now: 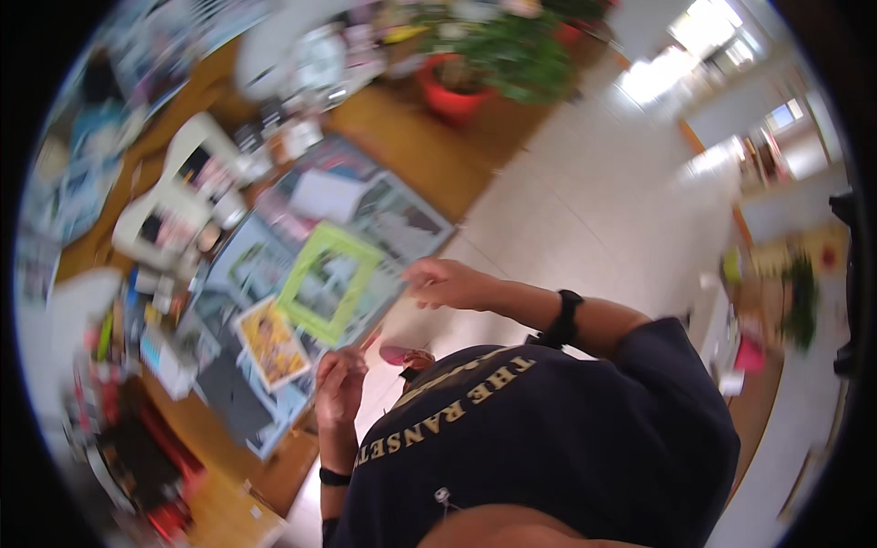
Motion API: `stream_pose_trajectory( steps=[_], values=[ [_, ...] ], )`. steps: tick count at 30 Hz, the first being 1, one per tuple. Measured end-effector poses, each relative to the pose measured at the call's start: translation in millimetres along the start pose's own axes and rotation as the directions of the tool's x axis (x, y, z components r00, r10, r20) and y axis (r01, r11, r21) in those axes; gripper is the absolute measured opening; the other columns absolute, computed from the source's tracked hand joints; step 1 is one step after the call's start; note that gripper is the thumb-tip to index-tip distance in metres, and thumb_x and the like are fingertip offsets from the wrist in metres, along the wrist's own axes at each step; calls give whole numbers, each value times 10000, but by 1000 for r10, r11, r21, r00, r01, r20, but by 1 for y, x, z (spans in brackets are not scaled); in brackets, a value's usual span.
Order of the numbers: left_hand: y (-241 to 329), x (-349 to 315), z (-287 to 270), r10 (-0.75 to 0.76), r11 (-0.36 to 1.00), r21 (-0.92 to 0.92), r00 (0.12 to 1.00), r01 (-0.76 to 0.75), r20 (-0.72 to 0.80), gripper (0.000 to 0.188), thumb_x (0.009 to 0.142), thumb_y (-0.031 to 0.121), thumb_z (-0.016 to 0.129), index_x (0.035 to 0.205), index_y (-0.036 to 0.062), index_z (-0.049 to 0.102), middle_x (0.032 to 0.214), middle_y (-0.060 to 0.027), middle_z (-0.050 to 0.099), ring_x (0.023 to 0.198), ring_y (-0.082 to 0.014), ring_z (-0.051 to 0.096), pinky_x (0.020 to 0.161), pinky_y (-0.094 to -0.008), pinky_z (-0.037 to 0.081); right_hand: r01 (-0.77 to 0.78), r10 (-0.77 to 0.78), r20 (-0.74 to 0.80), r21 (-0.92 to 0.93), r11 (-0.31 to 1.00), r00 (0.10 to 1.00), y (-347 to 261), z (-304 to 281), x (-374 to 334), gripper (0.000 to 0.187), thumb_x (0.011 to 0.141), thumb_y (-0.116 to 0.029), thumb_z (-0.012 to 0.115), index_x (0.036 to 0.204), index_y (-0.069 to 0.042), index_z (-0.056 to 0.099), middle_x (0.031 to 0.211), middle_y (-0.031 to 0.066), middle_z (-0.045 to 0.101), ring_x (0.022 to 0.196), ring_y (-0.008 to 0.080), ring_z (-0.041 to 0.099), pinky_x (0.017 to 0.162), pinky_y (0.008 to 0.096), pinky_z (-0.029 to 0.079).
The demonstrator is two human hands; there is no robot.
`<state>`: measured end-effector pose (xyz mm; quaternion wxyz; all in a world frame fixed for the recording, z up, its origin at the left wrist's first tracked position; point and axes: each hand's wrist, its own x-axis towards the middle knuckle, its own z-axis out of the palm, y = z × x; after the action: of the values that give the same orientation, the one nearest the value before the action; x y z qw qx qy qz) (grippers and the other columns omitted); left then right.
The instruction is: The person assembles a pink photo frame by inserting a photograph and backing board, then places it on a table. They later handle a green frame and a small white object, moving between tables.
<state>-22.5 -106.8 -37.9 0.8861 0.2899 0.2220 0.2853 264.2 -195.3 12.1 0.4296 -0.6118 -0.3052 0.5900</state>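
Observation:
A bright green picture frame lies on the desk in front of me. Beside it, toward the lower left, is a yellow picture with a white border, close to the frame's corner. My left hand hovers by the near desk edge, next to that picture, its fingers loosely bent and somewhat blurred. Off the right corner of the green frame is my right hand, with loosely curled fingers. Nothing shows in either hand, and neither seems to touch the frame.
Papers under a clear sheet cover the desk top. A white sheet lies beyond the frame. Two white-framed stands and a red pot with a leafy plant stand farther back. Pale tiled floor stretches to the right.

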Motion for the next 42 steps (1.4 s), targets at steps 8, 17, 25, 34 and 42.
stream_pose_trajectory(
  steps=[8, 17, 25, 34, 42],
  values=[
    [-92, 34, 105, -307, 951, 44, 925, 305, 224, 30, 898, 59, 547, 897, 28, 548, 1118, -181, 617, 947, -250, 619, 848, -370, 544, -41, 19, -487, -35, 999, 873, 125, -116, -144, 650, 801, -287, 689, 1341, -39, 426, 1161, 141, 567, 1042, 251, 569, 853, 360, 481],
    [-270, 59, 245, -629, 776, 317, 697, 545, 343, 32, 916, 76, 557, 926, 48, 568, 1153, -173, 625, 966, -247, 619, 836, -343, 571, -13, 225, -763, 274, 962, 606, 281, -181, -387, 507, 794, -228, 615, 1244, -10, 531, 1065, 142, 636, 935, 226, 621, 810, 338, 499],
    [-380, 81, 380, -856, 515, 622, 393, 590, 336, 68, 936, 95, 520, 879, 63, 541, 1163, -139, 622, 971, -209, 603, 843, -327, 525, 293, 428, -848, 514, 806, 312, 382, -174, -493, 490, 768, -228, 638, 1197, -4, 565, 1024, 114, 639, 830, 188, 634, 710, 332, 504],
    [-541, 155, 476, -938, 346, 716, 223, 607, 264, 52, 931, 82, 535, 900, 87, 576, 1152, -149, 637, 975, -235, 634, 863, -333, 539, 135, 496, -840, 530, 837, 220, 425, -245, -538, 454, 733, -242, 668, 1127, -22, 618, 950, 122, 680, 857, 217, 647, 765, 337, 515],
    [-665, 170, 601, -971, 234, 805, 89, 546, 221, 59, 938, 66, 527, 897, 74, 569, 1124, -151, 640, 956, -214, 622, 843, -321, 542, -11, 549, -836, 549, 836, 2, 428, -333, -615, 434, 747, -283, 637, 1116, -55, 626, 1096, 166, 646, 1039, 305, 601, 878, 375, 483]
  ],
)
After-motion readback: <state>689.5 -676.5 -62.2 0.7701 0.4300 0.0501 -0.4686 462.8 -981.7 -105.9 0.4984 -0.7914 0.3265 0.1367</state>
